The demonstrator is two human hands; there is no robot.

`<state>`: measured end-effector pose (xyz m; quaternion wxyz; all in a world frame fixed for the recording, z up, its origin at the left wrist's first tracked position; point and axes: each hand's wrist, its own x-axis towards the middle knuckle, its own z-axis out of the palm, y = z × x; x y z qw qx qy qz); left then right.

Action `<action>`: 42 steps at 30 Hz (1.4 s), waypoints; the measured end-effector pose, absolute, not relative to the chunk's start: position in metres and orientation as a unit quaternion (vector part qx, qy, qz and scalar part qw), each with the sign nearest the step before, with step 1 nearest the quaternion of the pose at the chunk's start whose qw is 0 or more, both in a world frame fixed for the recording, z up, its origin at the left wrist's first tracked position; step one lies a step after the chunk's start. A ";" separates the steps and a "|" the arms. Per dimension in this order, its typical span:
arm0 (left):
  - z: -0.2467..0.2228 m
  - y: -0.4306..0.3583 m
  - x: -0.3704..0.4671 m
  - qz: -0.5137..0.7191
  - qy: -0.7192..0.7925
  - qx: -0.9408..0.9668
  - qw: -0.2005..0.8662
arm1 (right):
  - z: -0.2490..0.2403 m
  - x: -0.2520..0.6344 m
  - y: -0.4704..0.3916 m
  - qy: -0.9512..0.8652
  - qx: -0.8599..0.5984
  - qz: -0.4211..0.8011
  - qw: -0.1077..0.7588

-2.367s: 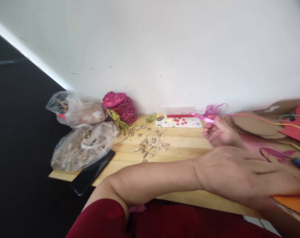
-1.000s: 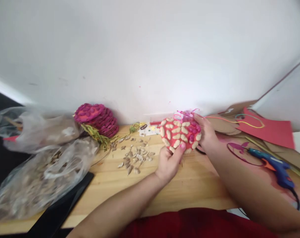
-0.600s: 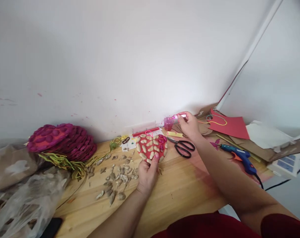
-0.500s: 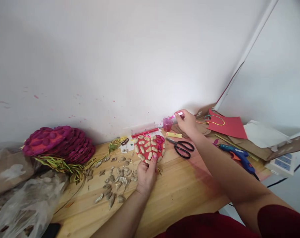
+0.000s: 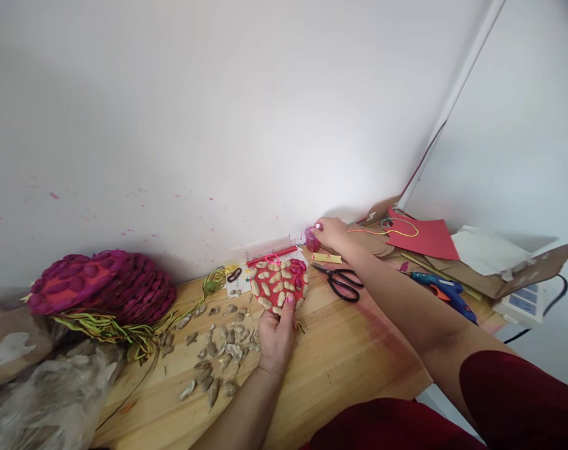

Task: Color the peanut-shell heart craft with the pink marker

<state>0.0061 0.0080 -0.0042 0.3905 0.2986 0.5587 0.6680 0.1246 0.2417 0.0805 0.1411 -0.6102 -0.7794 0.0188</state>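
A red disc [image 5: 265, 289] covered with peanut shells is held at its lower edge by my left hand [image 5: 277, 334], thumb on top. A few shells at its upper right are painted magenta; the others are plain tan. My right hand [image 5: 329, 232] is closed on a brush, mostly hidden by the fingers, at the mouth of a small cup of pink paint [image 5: 313, 241] against the wall. Black-handled scissors [image 5: 344, 284] lie below the cup, beside a yellow strip [image 5: 326, 257].
Loose peanut shells [image 5: 232, 353] lie left of my left hand. A stack of magenta discs [image 5: 101, 284] with green yarn and a plastic bag [image 5: 54, 394] are further left. Red paper [image 5: 425, 237], cardboard, a blue glue gun [image 5: 453, 299] and a power strip [image 5: 523, 303] are at the right.
My right hand has moved left and down to the cup, bringing the brush to its mouth. My left hand keeps its hold on the disc. The view has shifted slightly.
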 end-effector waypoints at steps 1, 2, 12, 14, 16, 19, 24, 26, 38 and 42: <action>-0.005 0.008 0.006 0.671 0.552 0.307 0.388 | 0.082 0.124 0.241 -0.779 -0.611 0.016 0.138; -0.006 0.009 0.005 0.676 0.543 0.318 0.384 | 0.083 0.124 0.241 -0.780 -0.611 0.014 0.135; -0.018 0.012 0.002 0.678 0.531 0.333 0.384 | 0.088 0.120 0.236 -0.796 -0.596 0.023 0.101; -0.020 0.013 0.002 0.682 0.523 0.332 0.389 | 0.088 0.121 0.234 -0.799 -0.591 0.026 0.109; -0.021 0.013 0.002 0.687 0.517 0.326 0.392 | 0.088 0.123 0.232 -0.798 -0.587 0.025 0.130; -0.021 0.012 0.002 0.690 0.515 0.318 0.397 | 0.087 0.126 0.232 -0.796 -0.581 0.025 0.169; -0.018 0.011 0.002 0.698 0.511 0.305 0.400 | 0.081 0.132 0.232 -0.795 -0.565 0.045 0.217; -0.016 0.011 0.002 0.699 0.510 0.296 0.404 | 0.081 0.136 0.231 -0.789 -0.560 0.053 0.247; -0.010 0.009 0.005 0.709 0.505 0.243 0.427 | 0.072 0.148 0.140 -0.595 -0.345 0.428 0.587; -0.009 0.008 0.006 0.714 0.506 0.237 0.423 | 0.061 0.139 0.117 -0.551 -0.318 0.493 0.594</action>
